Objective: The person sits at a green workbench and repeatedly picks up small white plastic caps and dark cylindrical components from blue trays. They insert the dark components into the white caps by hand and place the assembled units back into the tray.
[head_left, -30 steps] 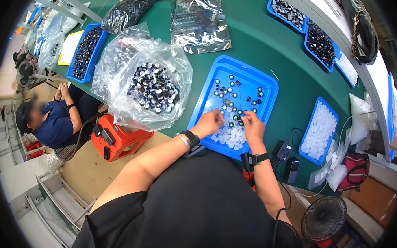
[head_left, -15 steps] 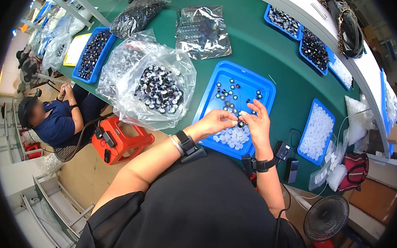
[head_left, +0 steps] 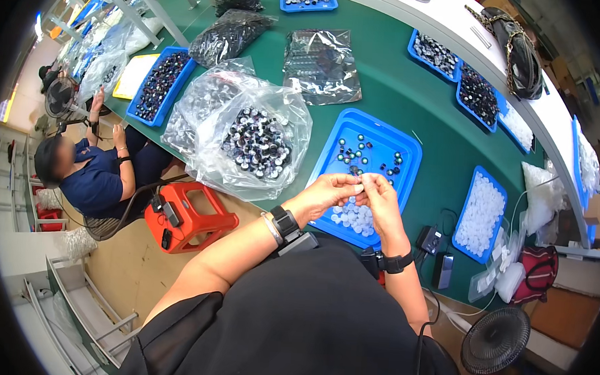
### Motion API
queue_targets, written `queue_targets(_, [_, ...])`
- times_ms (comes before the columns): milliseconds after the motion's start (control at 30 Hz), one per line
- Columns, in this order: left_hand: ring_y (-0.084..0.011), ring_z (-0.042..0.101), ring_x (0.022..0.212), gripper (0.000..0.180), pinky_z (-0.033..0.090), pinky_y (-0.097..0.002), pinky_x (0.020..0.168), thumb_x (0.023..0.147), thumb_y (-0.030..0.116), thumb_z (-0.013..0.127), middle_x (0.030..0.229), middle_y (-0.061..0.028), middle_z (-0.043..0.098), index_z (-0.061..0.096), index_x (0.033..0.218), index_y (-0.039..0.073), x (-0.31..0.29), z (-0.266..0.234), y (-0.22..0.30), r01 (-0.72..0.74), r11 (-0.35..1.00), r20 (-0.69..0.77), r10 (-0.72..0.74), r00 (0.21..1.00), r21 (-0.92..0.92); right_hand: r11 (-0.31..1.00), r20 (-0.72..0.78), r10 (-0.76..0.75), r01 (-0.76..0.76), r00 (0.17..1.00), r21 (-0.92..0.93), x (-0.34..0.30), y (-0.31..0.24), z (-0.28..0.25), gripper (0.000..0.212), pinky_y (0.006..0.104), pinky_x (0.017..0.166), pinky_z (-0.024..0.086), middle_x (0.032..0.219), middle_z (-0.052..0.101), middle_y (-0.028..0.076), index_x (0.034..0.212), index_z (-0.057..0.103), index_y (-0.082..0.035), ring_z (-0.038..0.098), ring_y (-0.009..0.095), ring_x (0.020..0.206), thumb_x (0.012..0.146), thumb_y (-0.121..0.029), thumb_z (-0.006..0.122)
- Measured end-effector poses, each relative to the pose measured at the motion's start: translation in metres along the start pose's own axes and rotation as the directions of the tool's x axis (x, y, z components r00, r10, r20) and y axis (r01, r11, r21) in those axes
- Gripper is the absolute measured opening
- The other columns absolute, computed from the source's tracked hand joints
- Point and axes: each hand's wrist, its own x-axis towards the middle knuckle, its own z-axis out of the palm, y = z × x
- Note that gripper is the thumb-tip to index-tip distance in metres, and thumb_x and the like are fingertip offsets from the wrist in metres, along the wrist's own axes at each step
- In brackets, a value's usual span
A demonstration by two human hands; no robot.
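While both bare hands meet above the near part of a shallow blue plastic tray (head_left: pixel 387 136), the left hand (head_left: pixel 327 191) and the right hand (head_left: pixel 383 200) bring their fingertips together, thumbs and fingers drawn into a pinch. Whether a small part is clamped there, and which kind, I cannot tell, since the fingers cover the spot. For close finger work like this, a light, even pressure from the pads seems best, with both wrists steady and the tips square to each other so that nothing tiny skids sideways. Keeping the meeting point inside the tray walls, as here, means a slip should be caught.

Just beyond the fingertips, loose small round dark pieces with shiny greenish faces (head_left: pixel 358 154) lie scattered in the tray; the sleeves of neither arm should sweep over them. Under and just in front of the hands, a heap of thin translucent white discs (head_left: pixel 354 219) sits at the tray's near end, within easy reach.

To the left, a clear plastic bag (head_left: pixel 296 123) lies open, showing many black-and-white small parts (head_left: pixel 256 144). To the right, well apart from the hands, a smaller blue tray holds more white discs (head_left: pixel 480 212), all on a green tabletop (head_left: pixel 444 154).
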Motion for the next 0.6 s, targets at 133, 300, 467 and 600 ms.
queue_targets(133, [-0.0048, 0.047, 0.066, 0.030, 0.038, -0.0199, 0.058, 0.086, 0.026, 0.067, 0.082, 0.0022, 0.061, 0.064, 0.105, 0.002, -0.010, 0.004, 0.002, -0.057, 0.994, -0.082, 0.065, 0.995, 0.089, 0.989, 0.046, 0.076, -0.081, 0.996, 0.124, 0.000, -0.004, 0.002, 0.027, 0.0226, 0.056, 0.049, 0.080, 0.060, 0.004, 0.102, 0.055, 0.000, 0.057, 0.009, 0.063, 0.091, -0.024, 0.060])
queue_targets(300, [-0.0051, 0.047, 0.066, 0.025, 0.038, -0.0198, 0.059, 0.087, 0.025, 0.066, 0.079, 0.0014, 0.060, 0.067, 0.098, 0.002, -0.016, 0.004, 0.009, -0.176, 0.977, -0.078, 0.186, 0.980, 0.118, 0.966, 0.127, 0.210, -0.226, 0.969, 0.124, -0.006, -0.010, 0.001, 0.023, 0.0192, 0.052, 0.047, 0.076, 0.059, 0.001, 0.096, 0.059, -0.001, 0.055, 0.006, 0.057, 0.088, -0.023, 0.064])
queue_targets(467, [-0.0049, 0.047, 0.065, 0.022, 0.038, -0.0200, 0.059, 0.087, 0.024, 0.066, 0.075, 0.0022, 0.059, 0.067, 0.092, 0.003, -0.018, -0.003, 0.007, -0.192, 0.976, -0.060, 0.199, 0.978, 0.105, 0.957, 0.240, 0.264, -0.285, 0.934, 0.057, -0.009, -0.014, -0.003, 0.019, 0.0200, 0.054, 0.048, 0.074, 0.058, -0.001, 0.090, 0.063, -0.004, 0.055, 0.006, 0.059, 0.087, -0.023, 0.065])
queue_targets(600, [-0.0050, 0.047, 0.065, 0.023, 0.039, -0.0195, 0.059, 0.087, 0.025, 0.065, 0.073, 0.0033, 0.056, 0.065, 0.092, 0.003, -0.022, -0.006, 0.010, -0.152, 0.987, -0.055, 0.154, 0.986, 0.047, 0.972, 0.271, 0.234, -0.228, 0.934, -0.053, -0.012, -0.022, -0.003, 0.017, 0.0234, 0.062, 0.049, 0.078, 0.059, 0.001, 0.090, 0.062, -0.004, 0.057, 0.008, 0.068, 0.088, -0.021, 0.064])
